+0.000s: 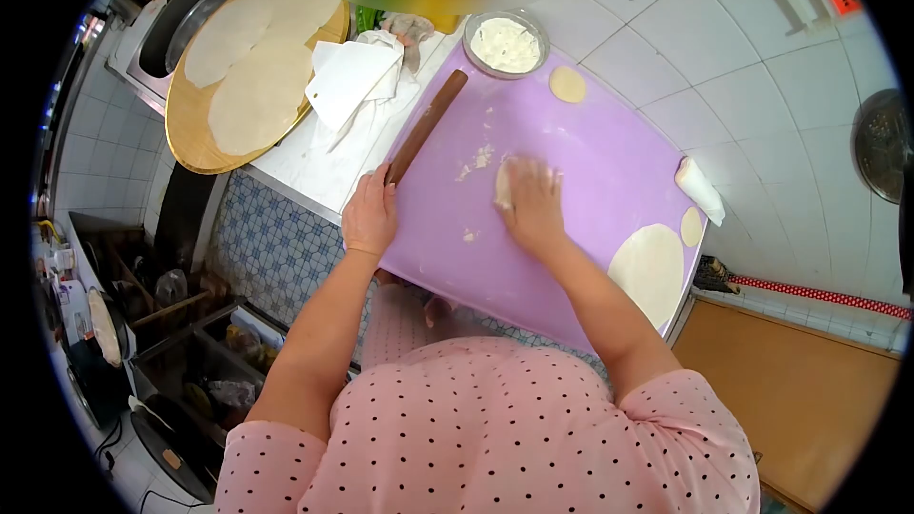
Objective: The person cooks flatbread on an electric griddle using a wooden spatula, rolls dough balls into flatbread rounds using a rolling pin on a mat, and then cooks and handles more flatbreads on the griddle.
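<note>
My left hand (370, 216) is closed round the lower end of a brown rolling pin (428, 127), which lies slanted along the left side of a purple mat (447, 247). Somewhat blurred, my right hand (531, 198) lies spread, palm down, on a small round of dough (503, 183) near the mat's middle, covering part of it. Loose flour (475, 163) is scattered left of that hand. Another small dough round (567, 84) sits near the mat's far edge, and a large flat dough sheet (647, 273) lies at the right beside a smaller round (691, 227).
A bowl of flour (506, 46) stands at the mat's far corner. Left of the mat are white cloths (354, 82) and a large round tray (209, 164) bearing flat dough sheets. A white roll (700, 190) rests on the right edge, near the tiled wall.
</note>
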Motion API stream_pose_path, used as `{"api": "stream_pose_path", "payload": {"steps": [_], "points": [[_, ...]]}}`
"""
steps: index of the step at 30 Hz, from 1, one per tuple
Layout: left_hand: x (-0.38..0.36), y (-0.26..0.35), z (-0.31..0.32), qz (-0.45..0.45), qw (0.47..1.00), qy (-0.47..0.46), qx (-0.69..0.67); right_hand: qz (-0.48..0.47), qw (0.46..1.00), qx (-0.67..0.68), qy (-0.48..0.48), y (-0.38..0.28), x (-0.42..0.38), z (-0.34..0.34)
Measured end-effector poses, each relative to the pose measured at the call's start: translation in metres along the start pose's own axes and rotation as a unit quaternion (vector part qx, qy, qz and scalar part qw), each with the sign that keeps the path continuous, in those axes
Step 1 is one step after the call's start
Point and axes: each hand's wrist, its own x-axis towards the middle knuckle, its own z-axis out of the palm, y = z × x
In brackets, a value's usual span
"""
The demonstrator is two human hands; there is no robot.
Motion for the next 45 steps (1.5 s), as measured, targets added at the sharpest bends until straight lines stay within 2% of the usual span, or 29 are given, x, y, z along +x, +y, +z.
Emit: {"api": "stream_pose_path", "payload": {"steps": [1,4,7,10,13,16,19,22,25,28,31,34,37,40,43,45], "points": [[-0.002,-0.001,0.000,-0.004,1.000,-0.001,0.000,0.040,0.998,-0.038,0.040,0.004,0.004,0.004],[-0.001,-0.001,0.000,0.003,1.000,-0.002,0.009,0.087,0.995,0.004,0.040,-0.002,0.055,0.003],[0.000,0.003,-0.001,-0.009,1.000,-0.011,0.017,-0.024,0.996,-0.056,0.057,-0.028,0.060,0.021],[0.000,0.005,-0.003,-0.014,1.000,-0.019,0.008,-0.105,0.994,0.032,-0.009,-0.042,0.011,0.003],[-0.001,-0.002,0.003,0.014,1.000,0.012,0.006,-0.038,0.995,0.014,-0.092,-0.022,-0.026,-0.010],[0.000,0.006,-0.004,-0.002,1.000,-0.007,0.014,0.030,0.999,-0.039,0.018,0.012,-0.013,0.002],[0.000,0.001,0.001,0.003,1.000,-0.002,0.019,0.108,0.994,-0.021,0.013,-0.011,0.023,-0.003],[0.000,0.003,0.000,0.020,1.000,0.007,0.017,-0.009,0.999,0.030,-0.034,-0.034,0.001,0.007],[0.000,-0.002,0.004,0.042,0.999,0.030,0.015,0.001,0.990,0.144,-0.005,-0.018,-0.033,0.014],[0.000,-0.002,0.004,0.026,1.000,0.009,0.013,0.079,0.989,0.096,0.080,0.002,-0.039,0.011],[0.000,-0.002,0.003,0.027,0.999,0.009,0.015,-0.013,0.998,0.040,-0.043,-0.004,-0.013,-0.007],[0.000,-0.001,0.002,0.039,0.999,0.018,0.009,-0.064,0.997,0.013,-0.030,-0.026,-0.014,-0.001],[0.001,0.003,-0.001,0.039,0.999,-0.002,0.022,-0.027,0.996,0.084,-0.025,-0.033,-0.030,0.001],[0.002,0.004,-0.008,0.058,0.997,-0.043,0.024,0.052,0.989,0.140,0.005,-0.014,-0.056,0.001],[0.002,0.007,-0.014,0.145,0.984,-0.058,-0.082,0.091,0.993,0.079,0.011,0.008,-0.078,-0.010],[0.000,0.016,-0.020,0.227,0.962,-0.118,-0.092,0.083,0.986,0.128,0.066,0.016,-0.084,-0.010]]}}
